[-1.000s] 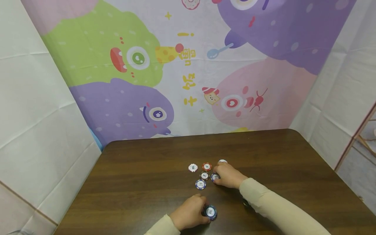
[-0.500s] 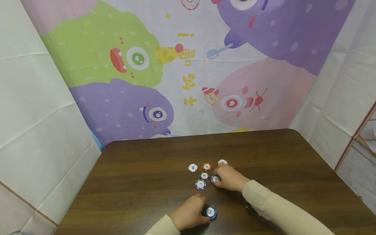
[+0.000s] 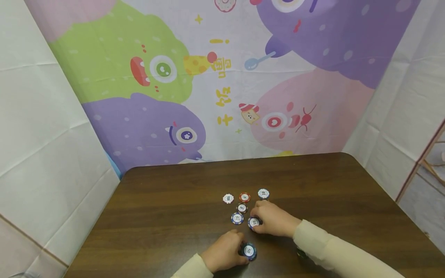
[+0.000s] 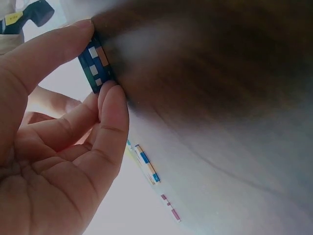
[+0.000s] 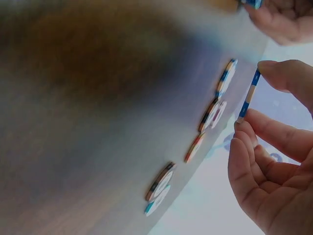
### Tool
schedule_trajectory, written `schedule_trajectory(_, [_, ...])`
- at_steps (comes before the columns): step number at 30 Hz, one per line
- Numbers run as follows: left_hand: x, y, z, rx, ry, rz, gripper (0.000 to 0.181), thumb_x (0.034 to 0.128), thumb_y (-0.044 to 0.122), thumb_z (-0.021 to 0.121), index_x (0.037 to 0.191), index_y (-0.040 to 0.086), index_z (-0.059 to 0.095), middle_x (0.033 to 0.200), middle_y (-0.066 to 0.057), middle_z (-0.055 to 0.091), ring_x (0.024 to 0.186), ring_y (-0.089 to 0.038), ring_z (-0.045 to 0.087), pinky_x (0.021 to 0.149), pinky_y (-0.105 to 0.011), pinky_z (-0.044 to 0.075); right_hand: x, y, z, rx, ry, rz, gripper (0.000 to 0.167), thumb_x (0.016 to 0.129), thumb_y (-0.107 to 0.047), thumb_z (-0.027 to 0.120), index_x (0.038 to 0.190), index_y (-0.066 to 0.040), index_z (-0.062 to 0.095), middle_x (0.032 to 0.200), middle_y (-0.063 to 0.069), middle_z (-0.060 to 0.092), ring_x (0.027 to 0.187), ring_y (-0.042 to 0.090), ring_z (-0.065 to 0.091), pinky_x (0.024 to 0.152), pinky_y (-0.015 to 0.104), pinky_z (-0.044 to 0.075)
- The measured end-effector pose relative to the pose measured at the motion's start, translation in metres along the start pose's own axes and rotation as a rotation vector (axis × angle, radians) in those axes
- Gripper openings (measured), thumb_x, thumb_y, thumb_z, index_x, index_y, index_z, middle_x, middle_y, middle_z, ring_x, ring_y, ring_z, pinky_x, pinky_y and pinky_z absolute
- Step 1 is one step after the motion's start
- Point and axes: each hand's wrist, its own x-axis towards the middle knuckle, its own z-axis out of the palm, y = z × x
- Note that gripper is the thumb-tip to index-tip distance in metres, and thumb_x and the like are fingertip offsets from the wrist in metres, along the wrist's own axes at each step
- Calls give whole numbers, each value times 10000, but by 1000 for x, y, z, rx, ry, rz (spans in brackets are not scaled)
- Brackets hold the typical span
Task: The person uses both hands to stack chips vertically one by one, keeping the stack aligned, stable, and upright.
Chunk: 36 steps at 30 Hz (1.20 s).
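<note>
My left hand (image 3: 224, 251) grips a short stack of dark blue-green chips (image 3: 249, 251) by its edge; in the left wrist view, thumb and fingers pinch the stack (image 4: 97, 64). Farther back, my right hand (image 3: 275, 219) pinches a blue-edged chip (image 3: 253, 222), seen edge-on as a single chip (image 5: 249, 96) in the right wrist view. To its left lie a blue chip (image 3: 237, 218), a black chip (image 3: 242, 208), a red chip (image 3: 245, 197) and a white chip (image 3: 228, 198). Behind the right hand is a pale-blue-edged chip (image 3: 263, 193).
The brown wooden table (image 3: 167, 231) reaches a cartoon-printed cloth (image 3: 222, 143) at its back edge. A small dark object (image 3: 301, 253) shows partly beside the right sleeve. In the right wrist view, a black-and-orange-edged chip (image 5: 160, 181) lies against the pale-blue-edged one.
My right hand has drawn the blue-edged chip toward the near edge, away from the group, uncovering the pale-blue-edged chip behind. The left hand and its stack have stayed put.
</note>
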Motion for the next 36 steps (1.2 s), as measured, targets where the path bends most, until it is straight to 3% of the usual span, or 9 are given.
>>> schedule_trajectory(5, [-1,0,1,9,8,8,315,680,252,854,875,103,658,761,84,555,679,7,442,612,-153,396,-7,-8,-2,-17,11,-46,281,781,-256,776,980,-67,715,876,-24,573,782,77,502,688,252,454])
schedule_trajectory(14, [0,-1,1,8,-4,1,305,698,243,854,875,105,647,747,94,517,667,6,421,596,-157,386,-18,-18,-8,13,16,-58,287,782,-276,781,981,-81,715,879,-51,566,766,29,462,679,214,446])
schedule_trajectory(24, [0,0,1,10,6,8,310,695,243,853,885,108,648,754,100,516,667,9,416,585,-162,385,-28,-30,-2,10,27,-116,252,751,-288,802,930,-134,713,854,-93,554,771,-2,448,689,184,439])
schedule_trajectory(36, [0,1,0,3,-6,-4,318,698,242,853,870,105,624,755,93,539,668,5,423,583,-167,399,-31,-43,3,28,-18,-135,242,719,-253,813,917,-149,720,853,-110,533,775,-9,429,701,178,436])
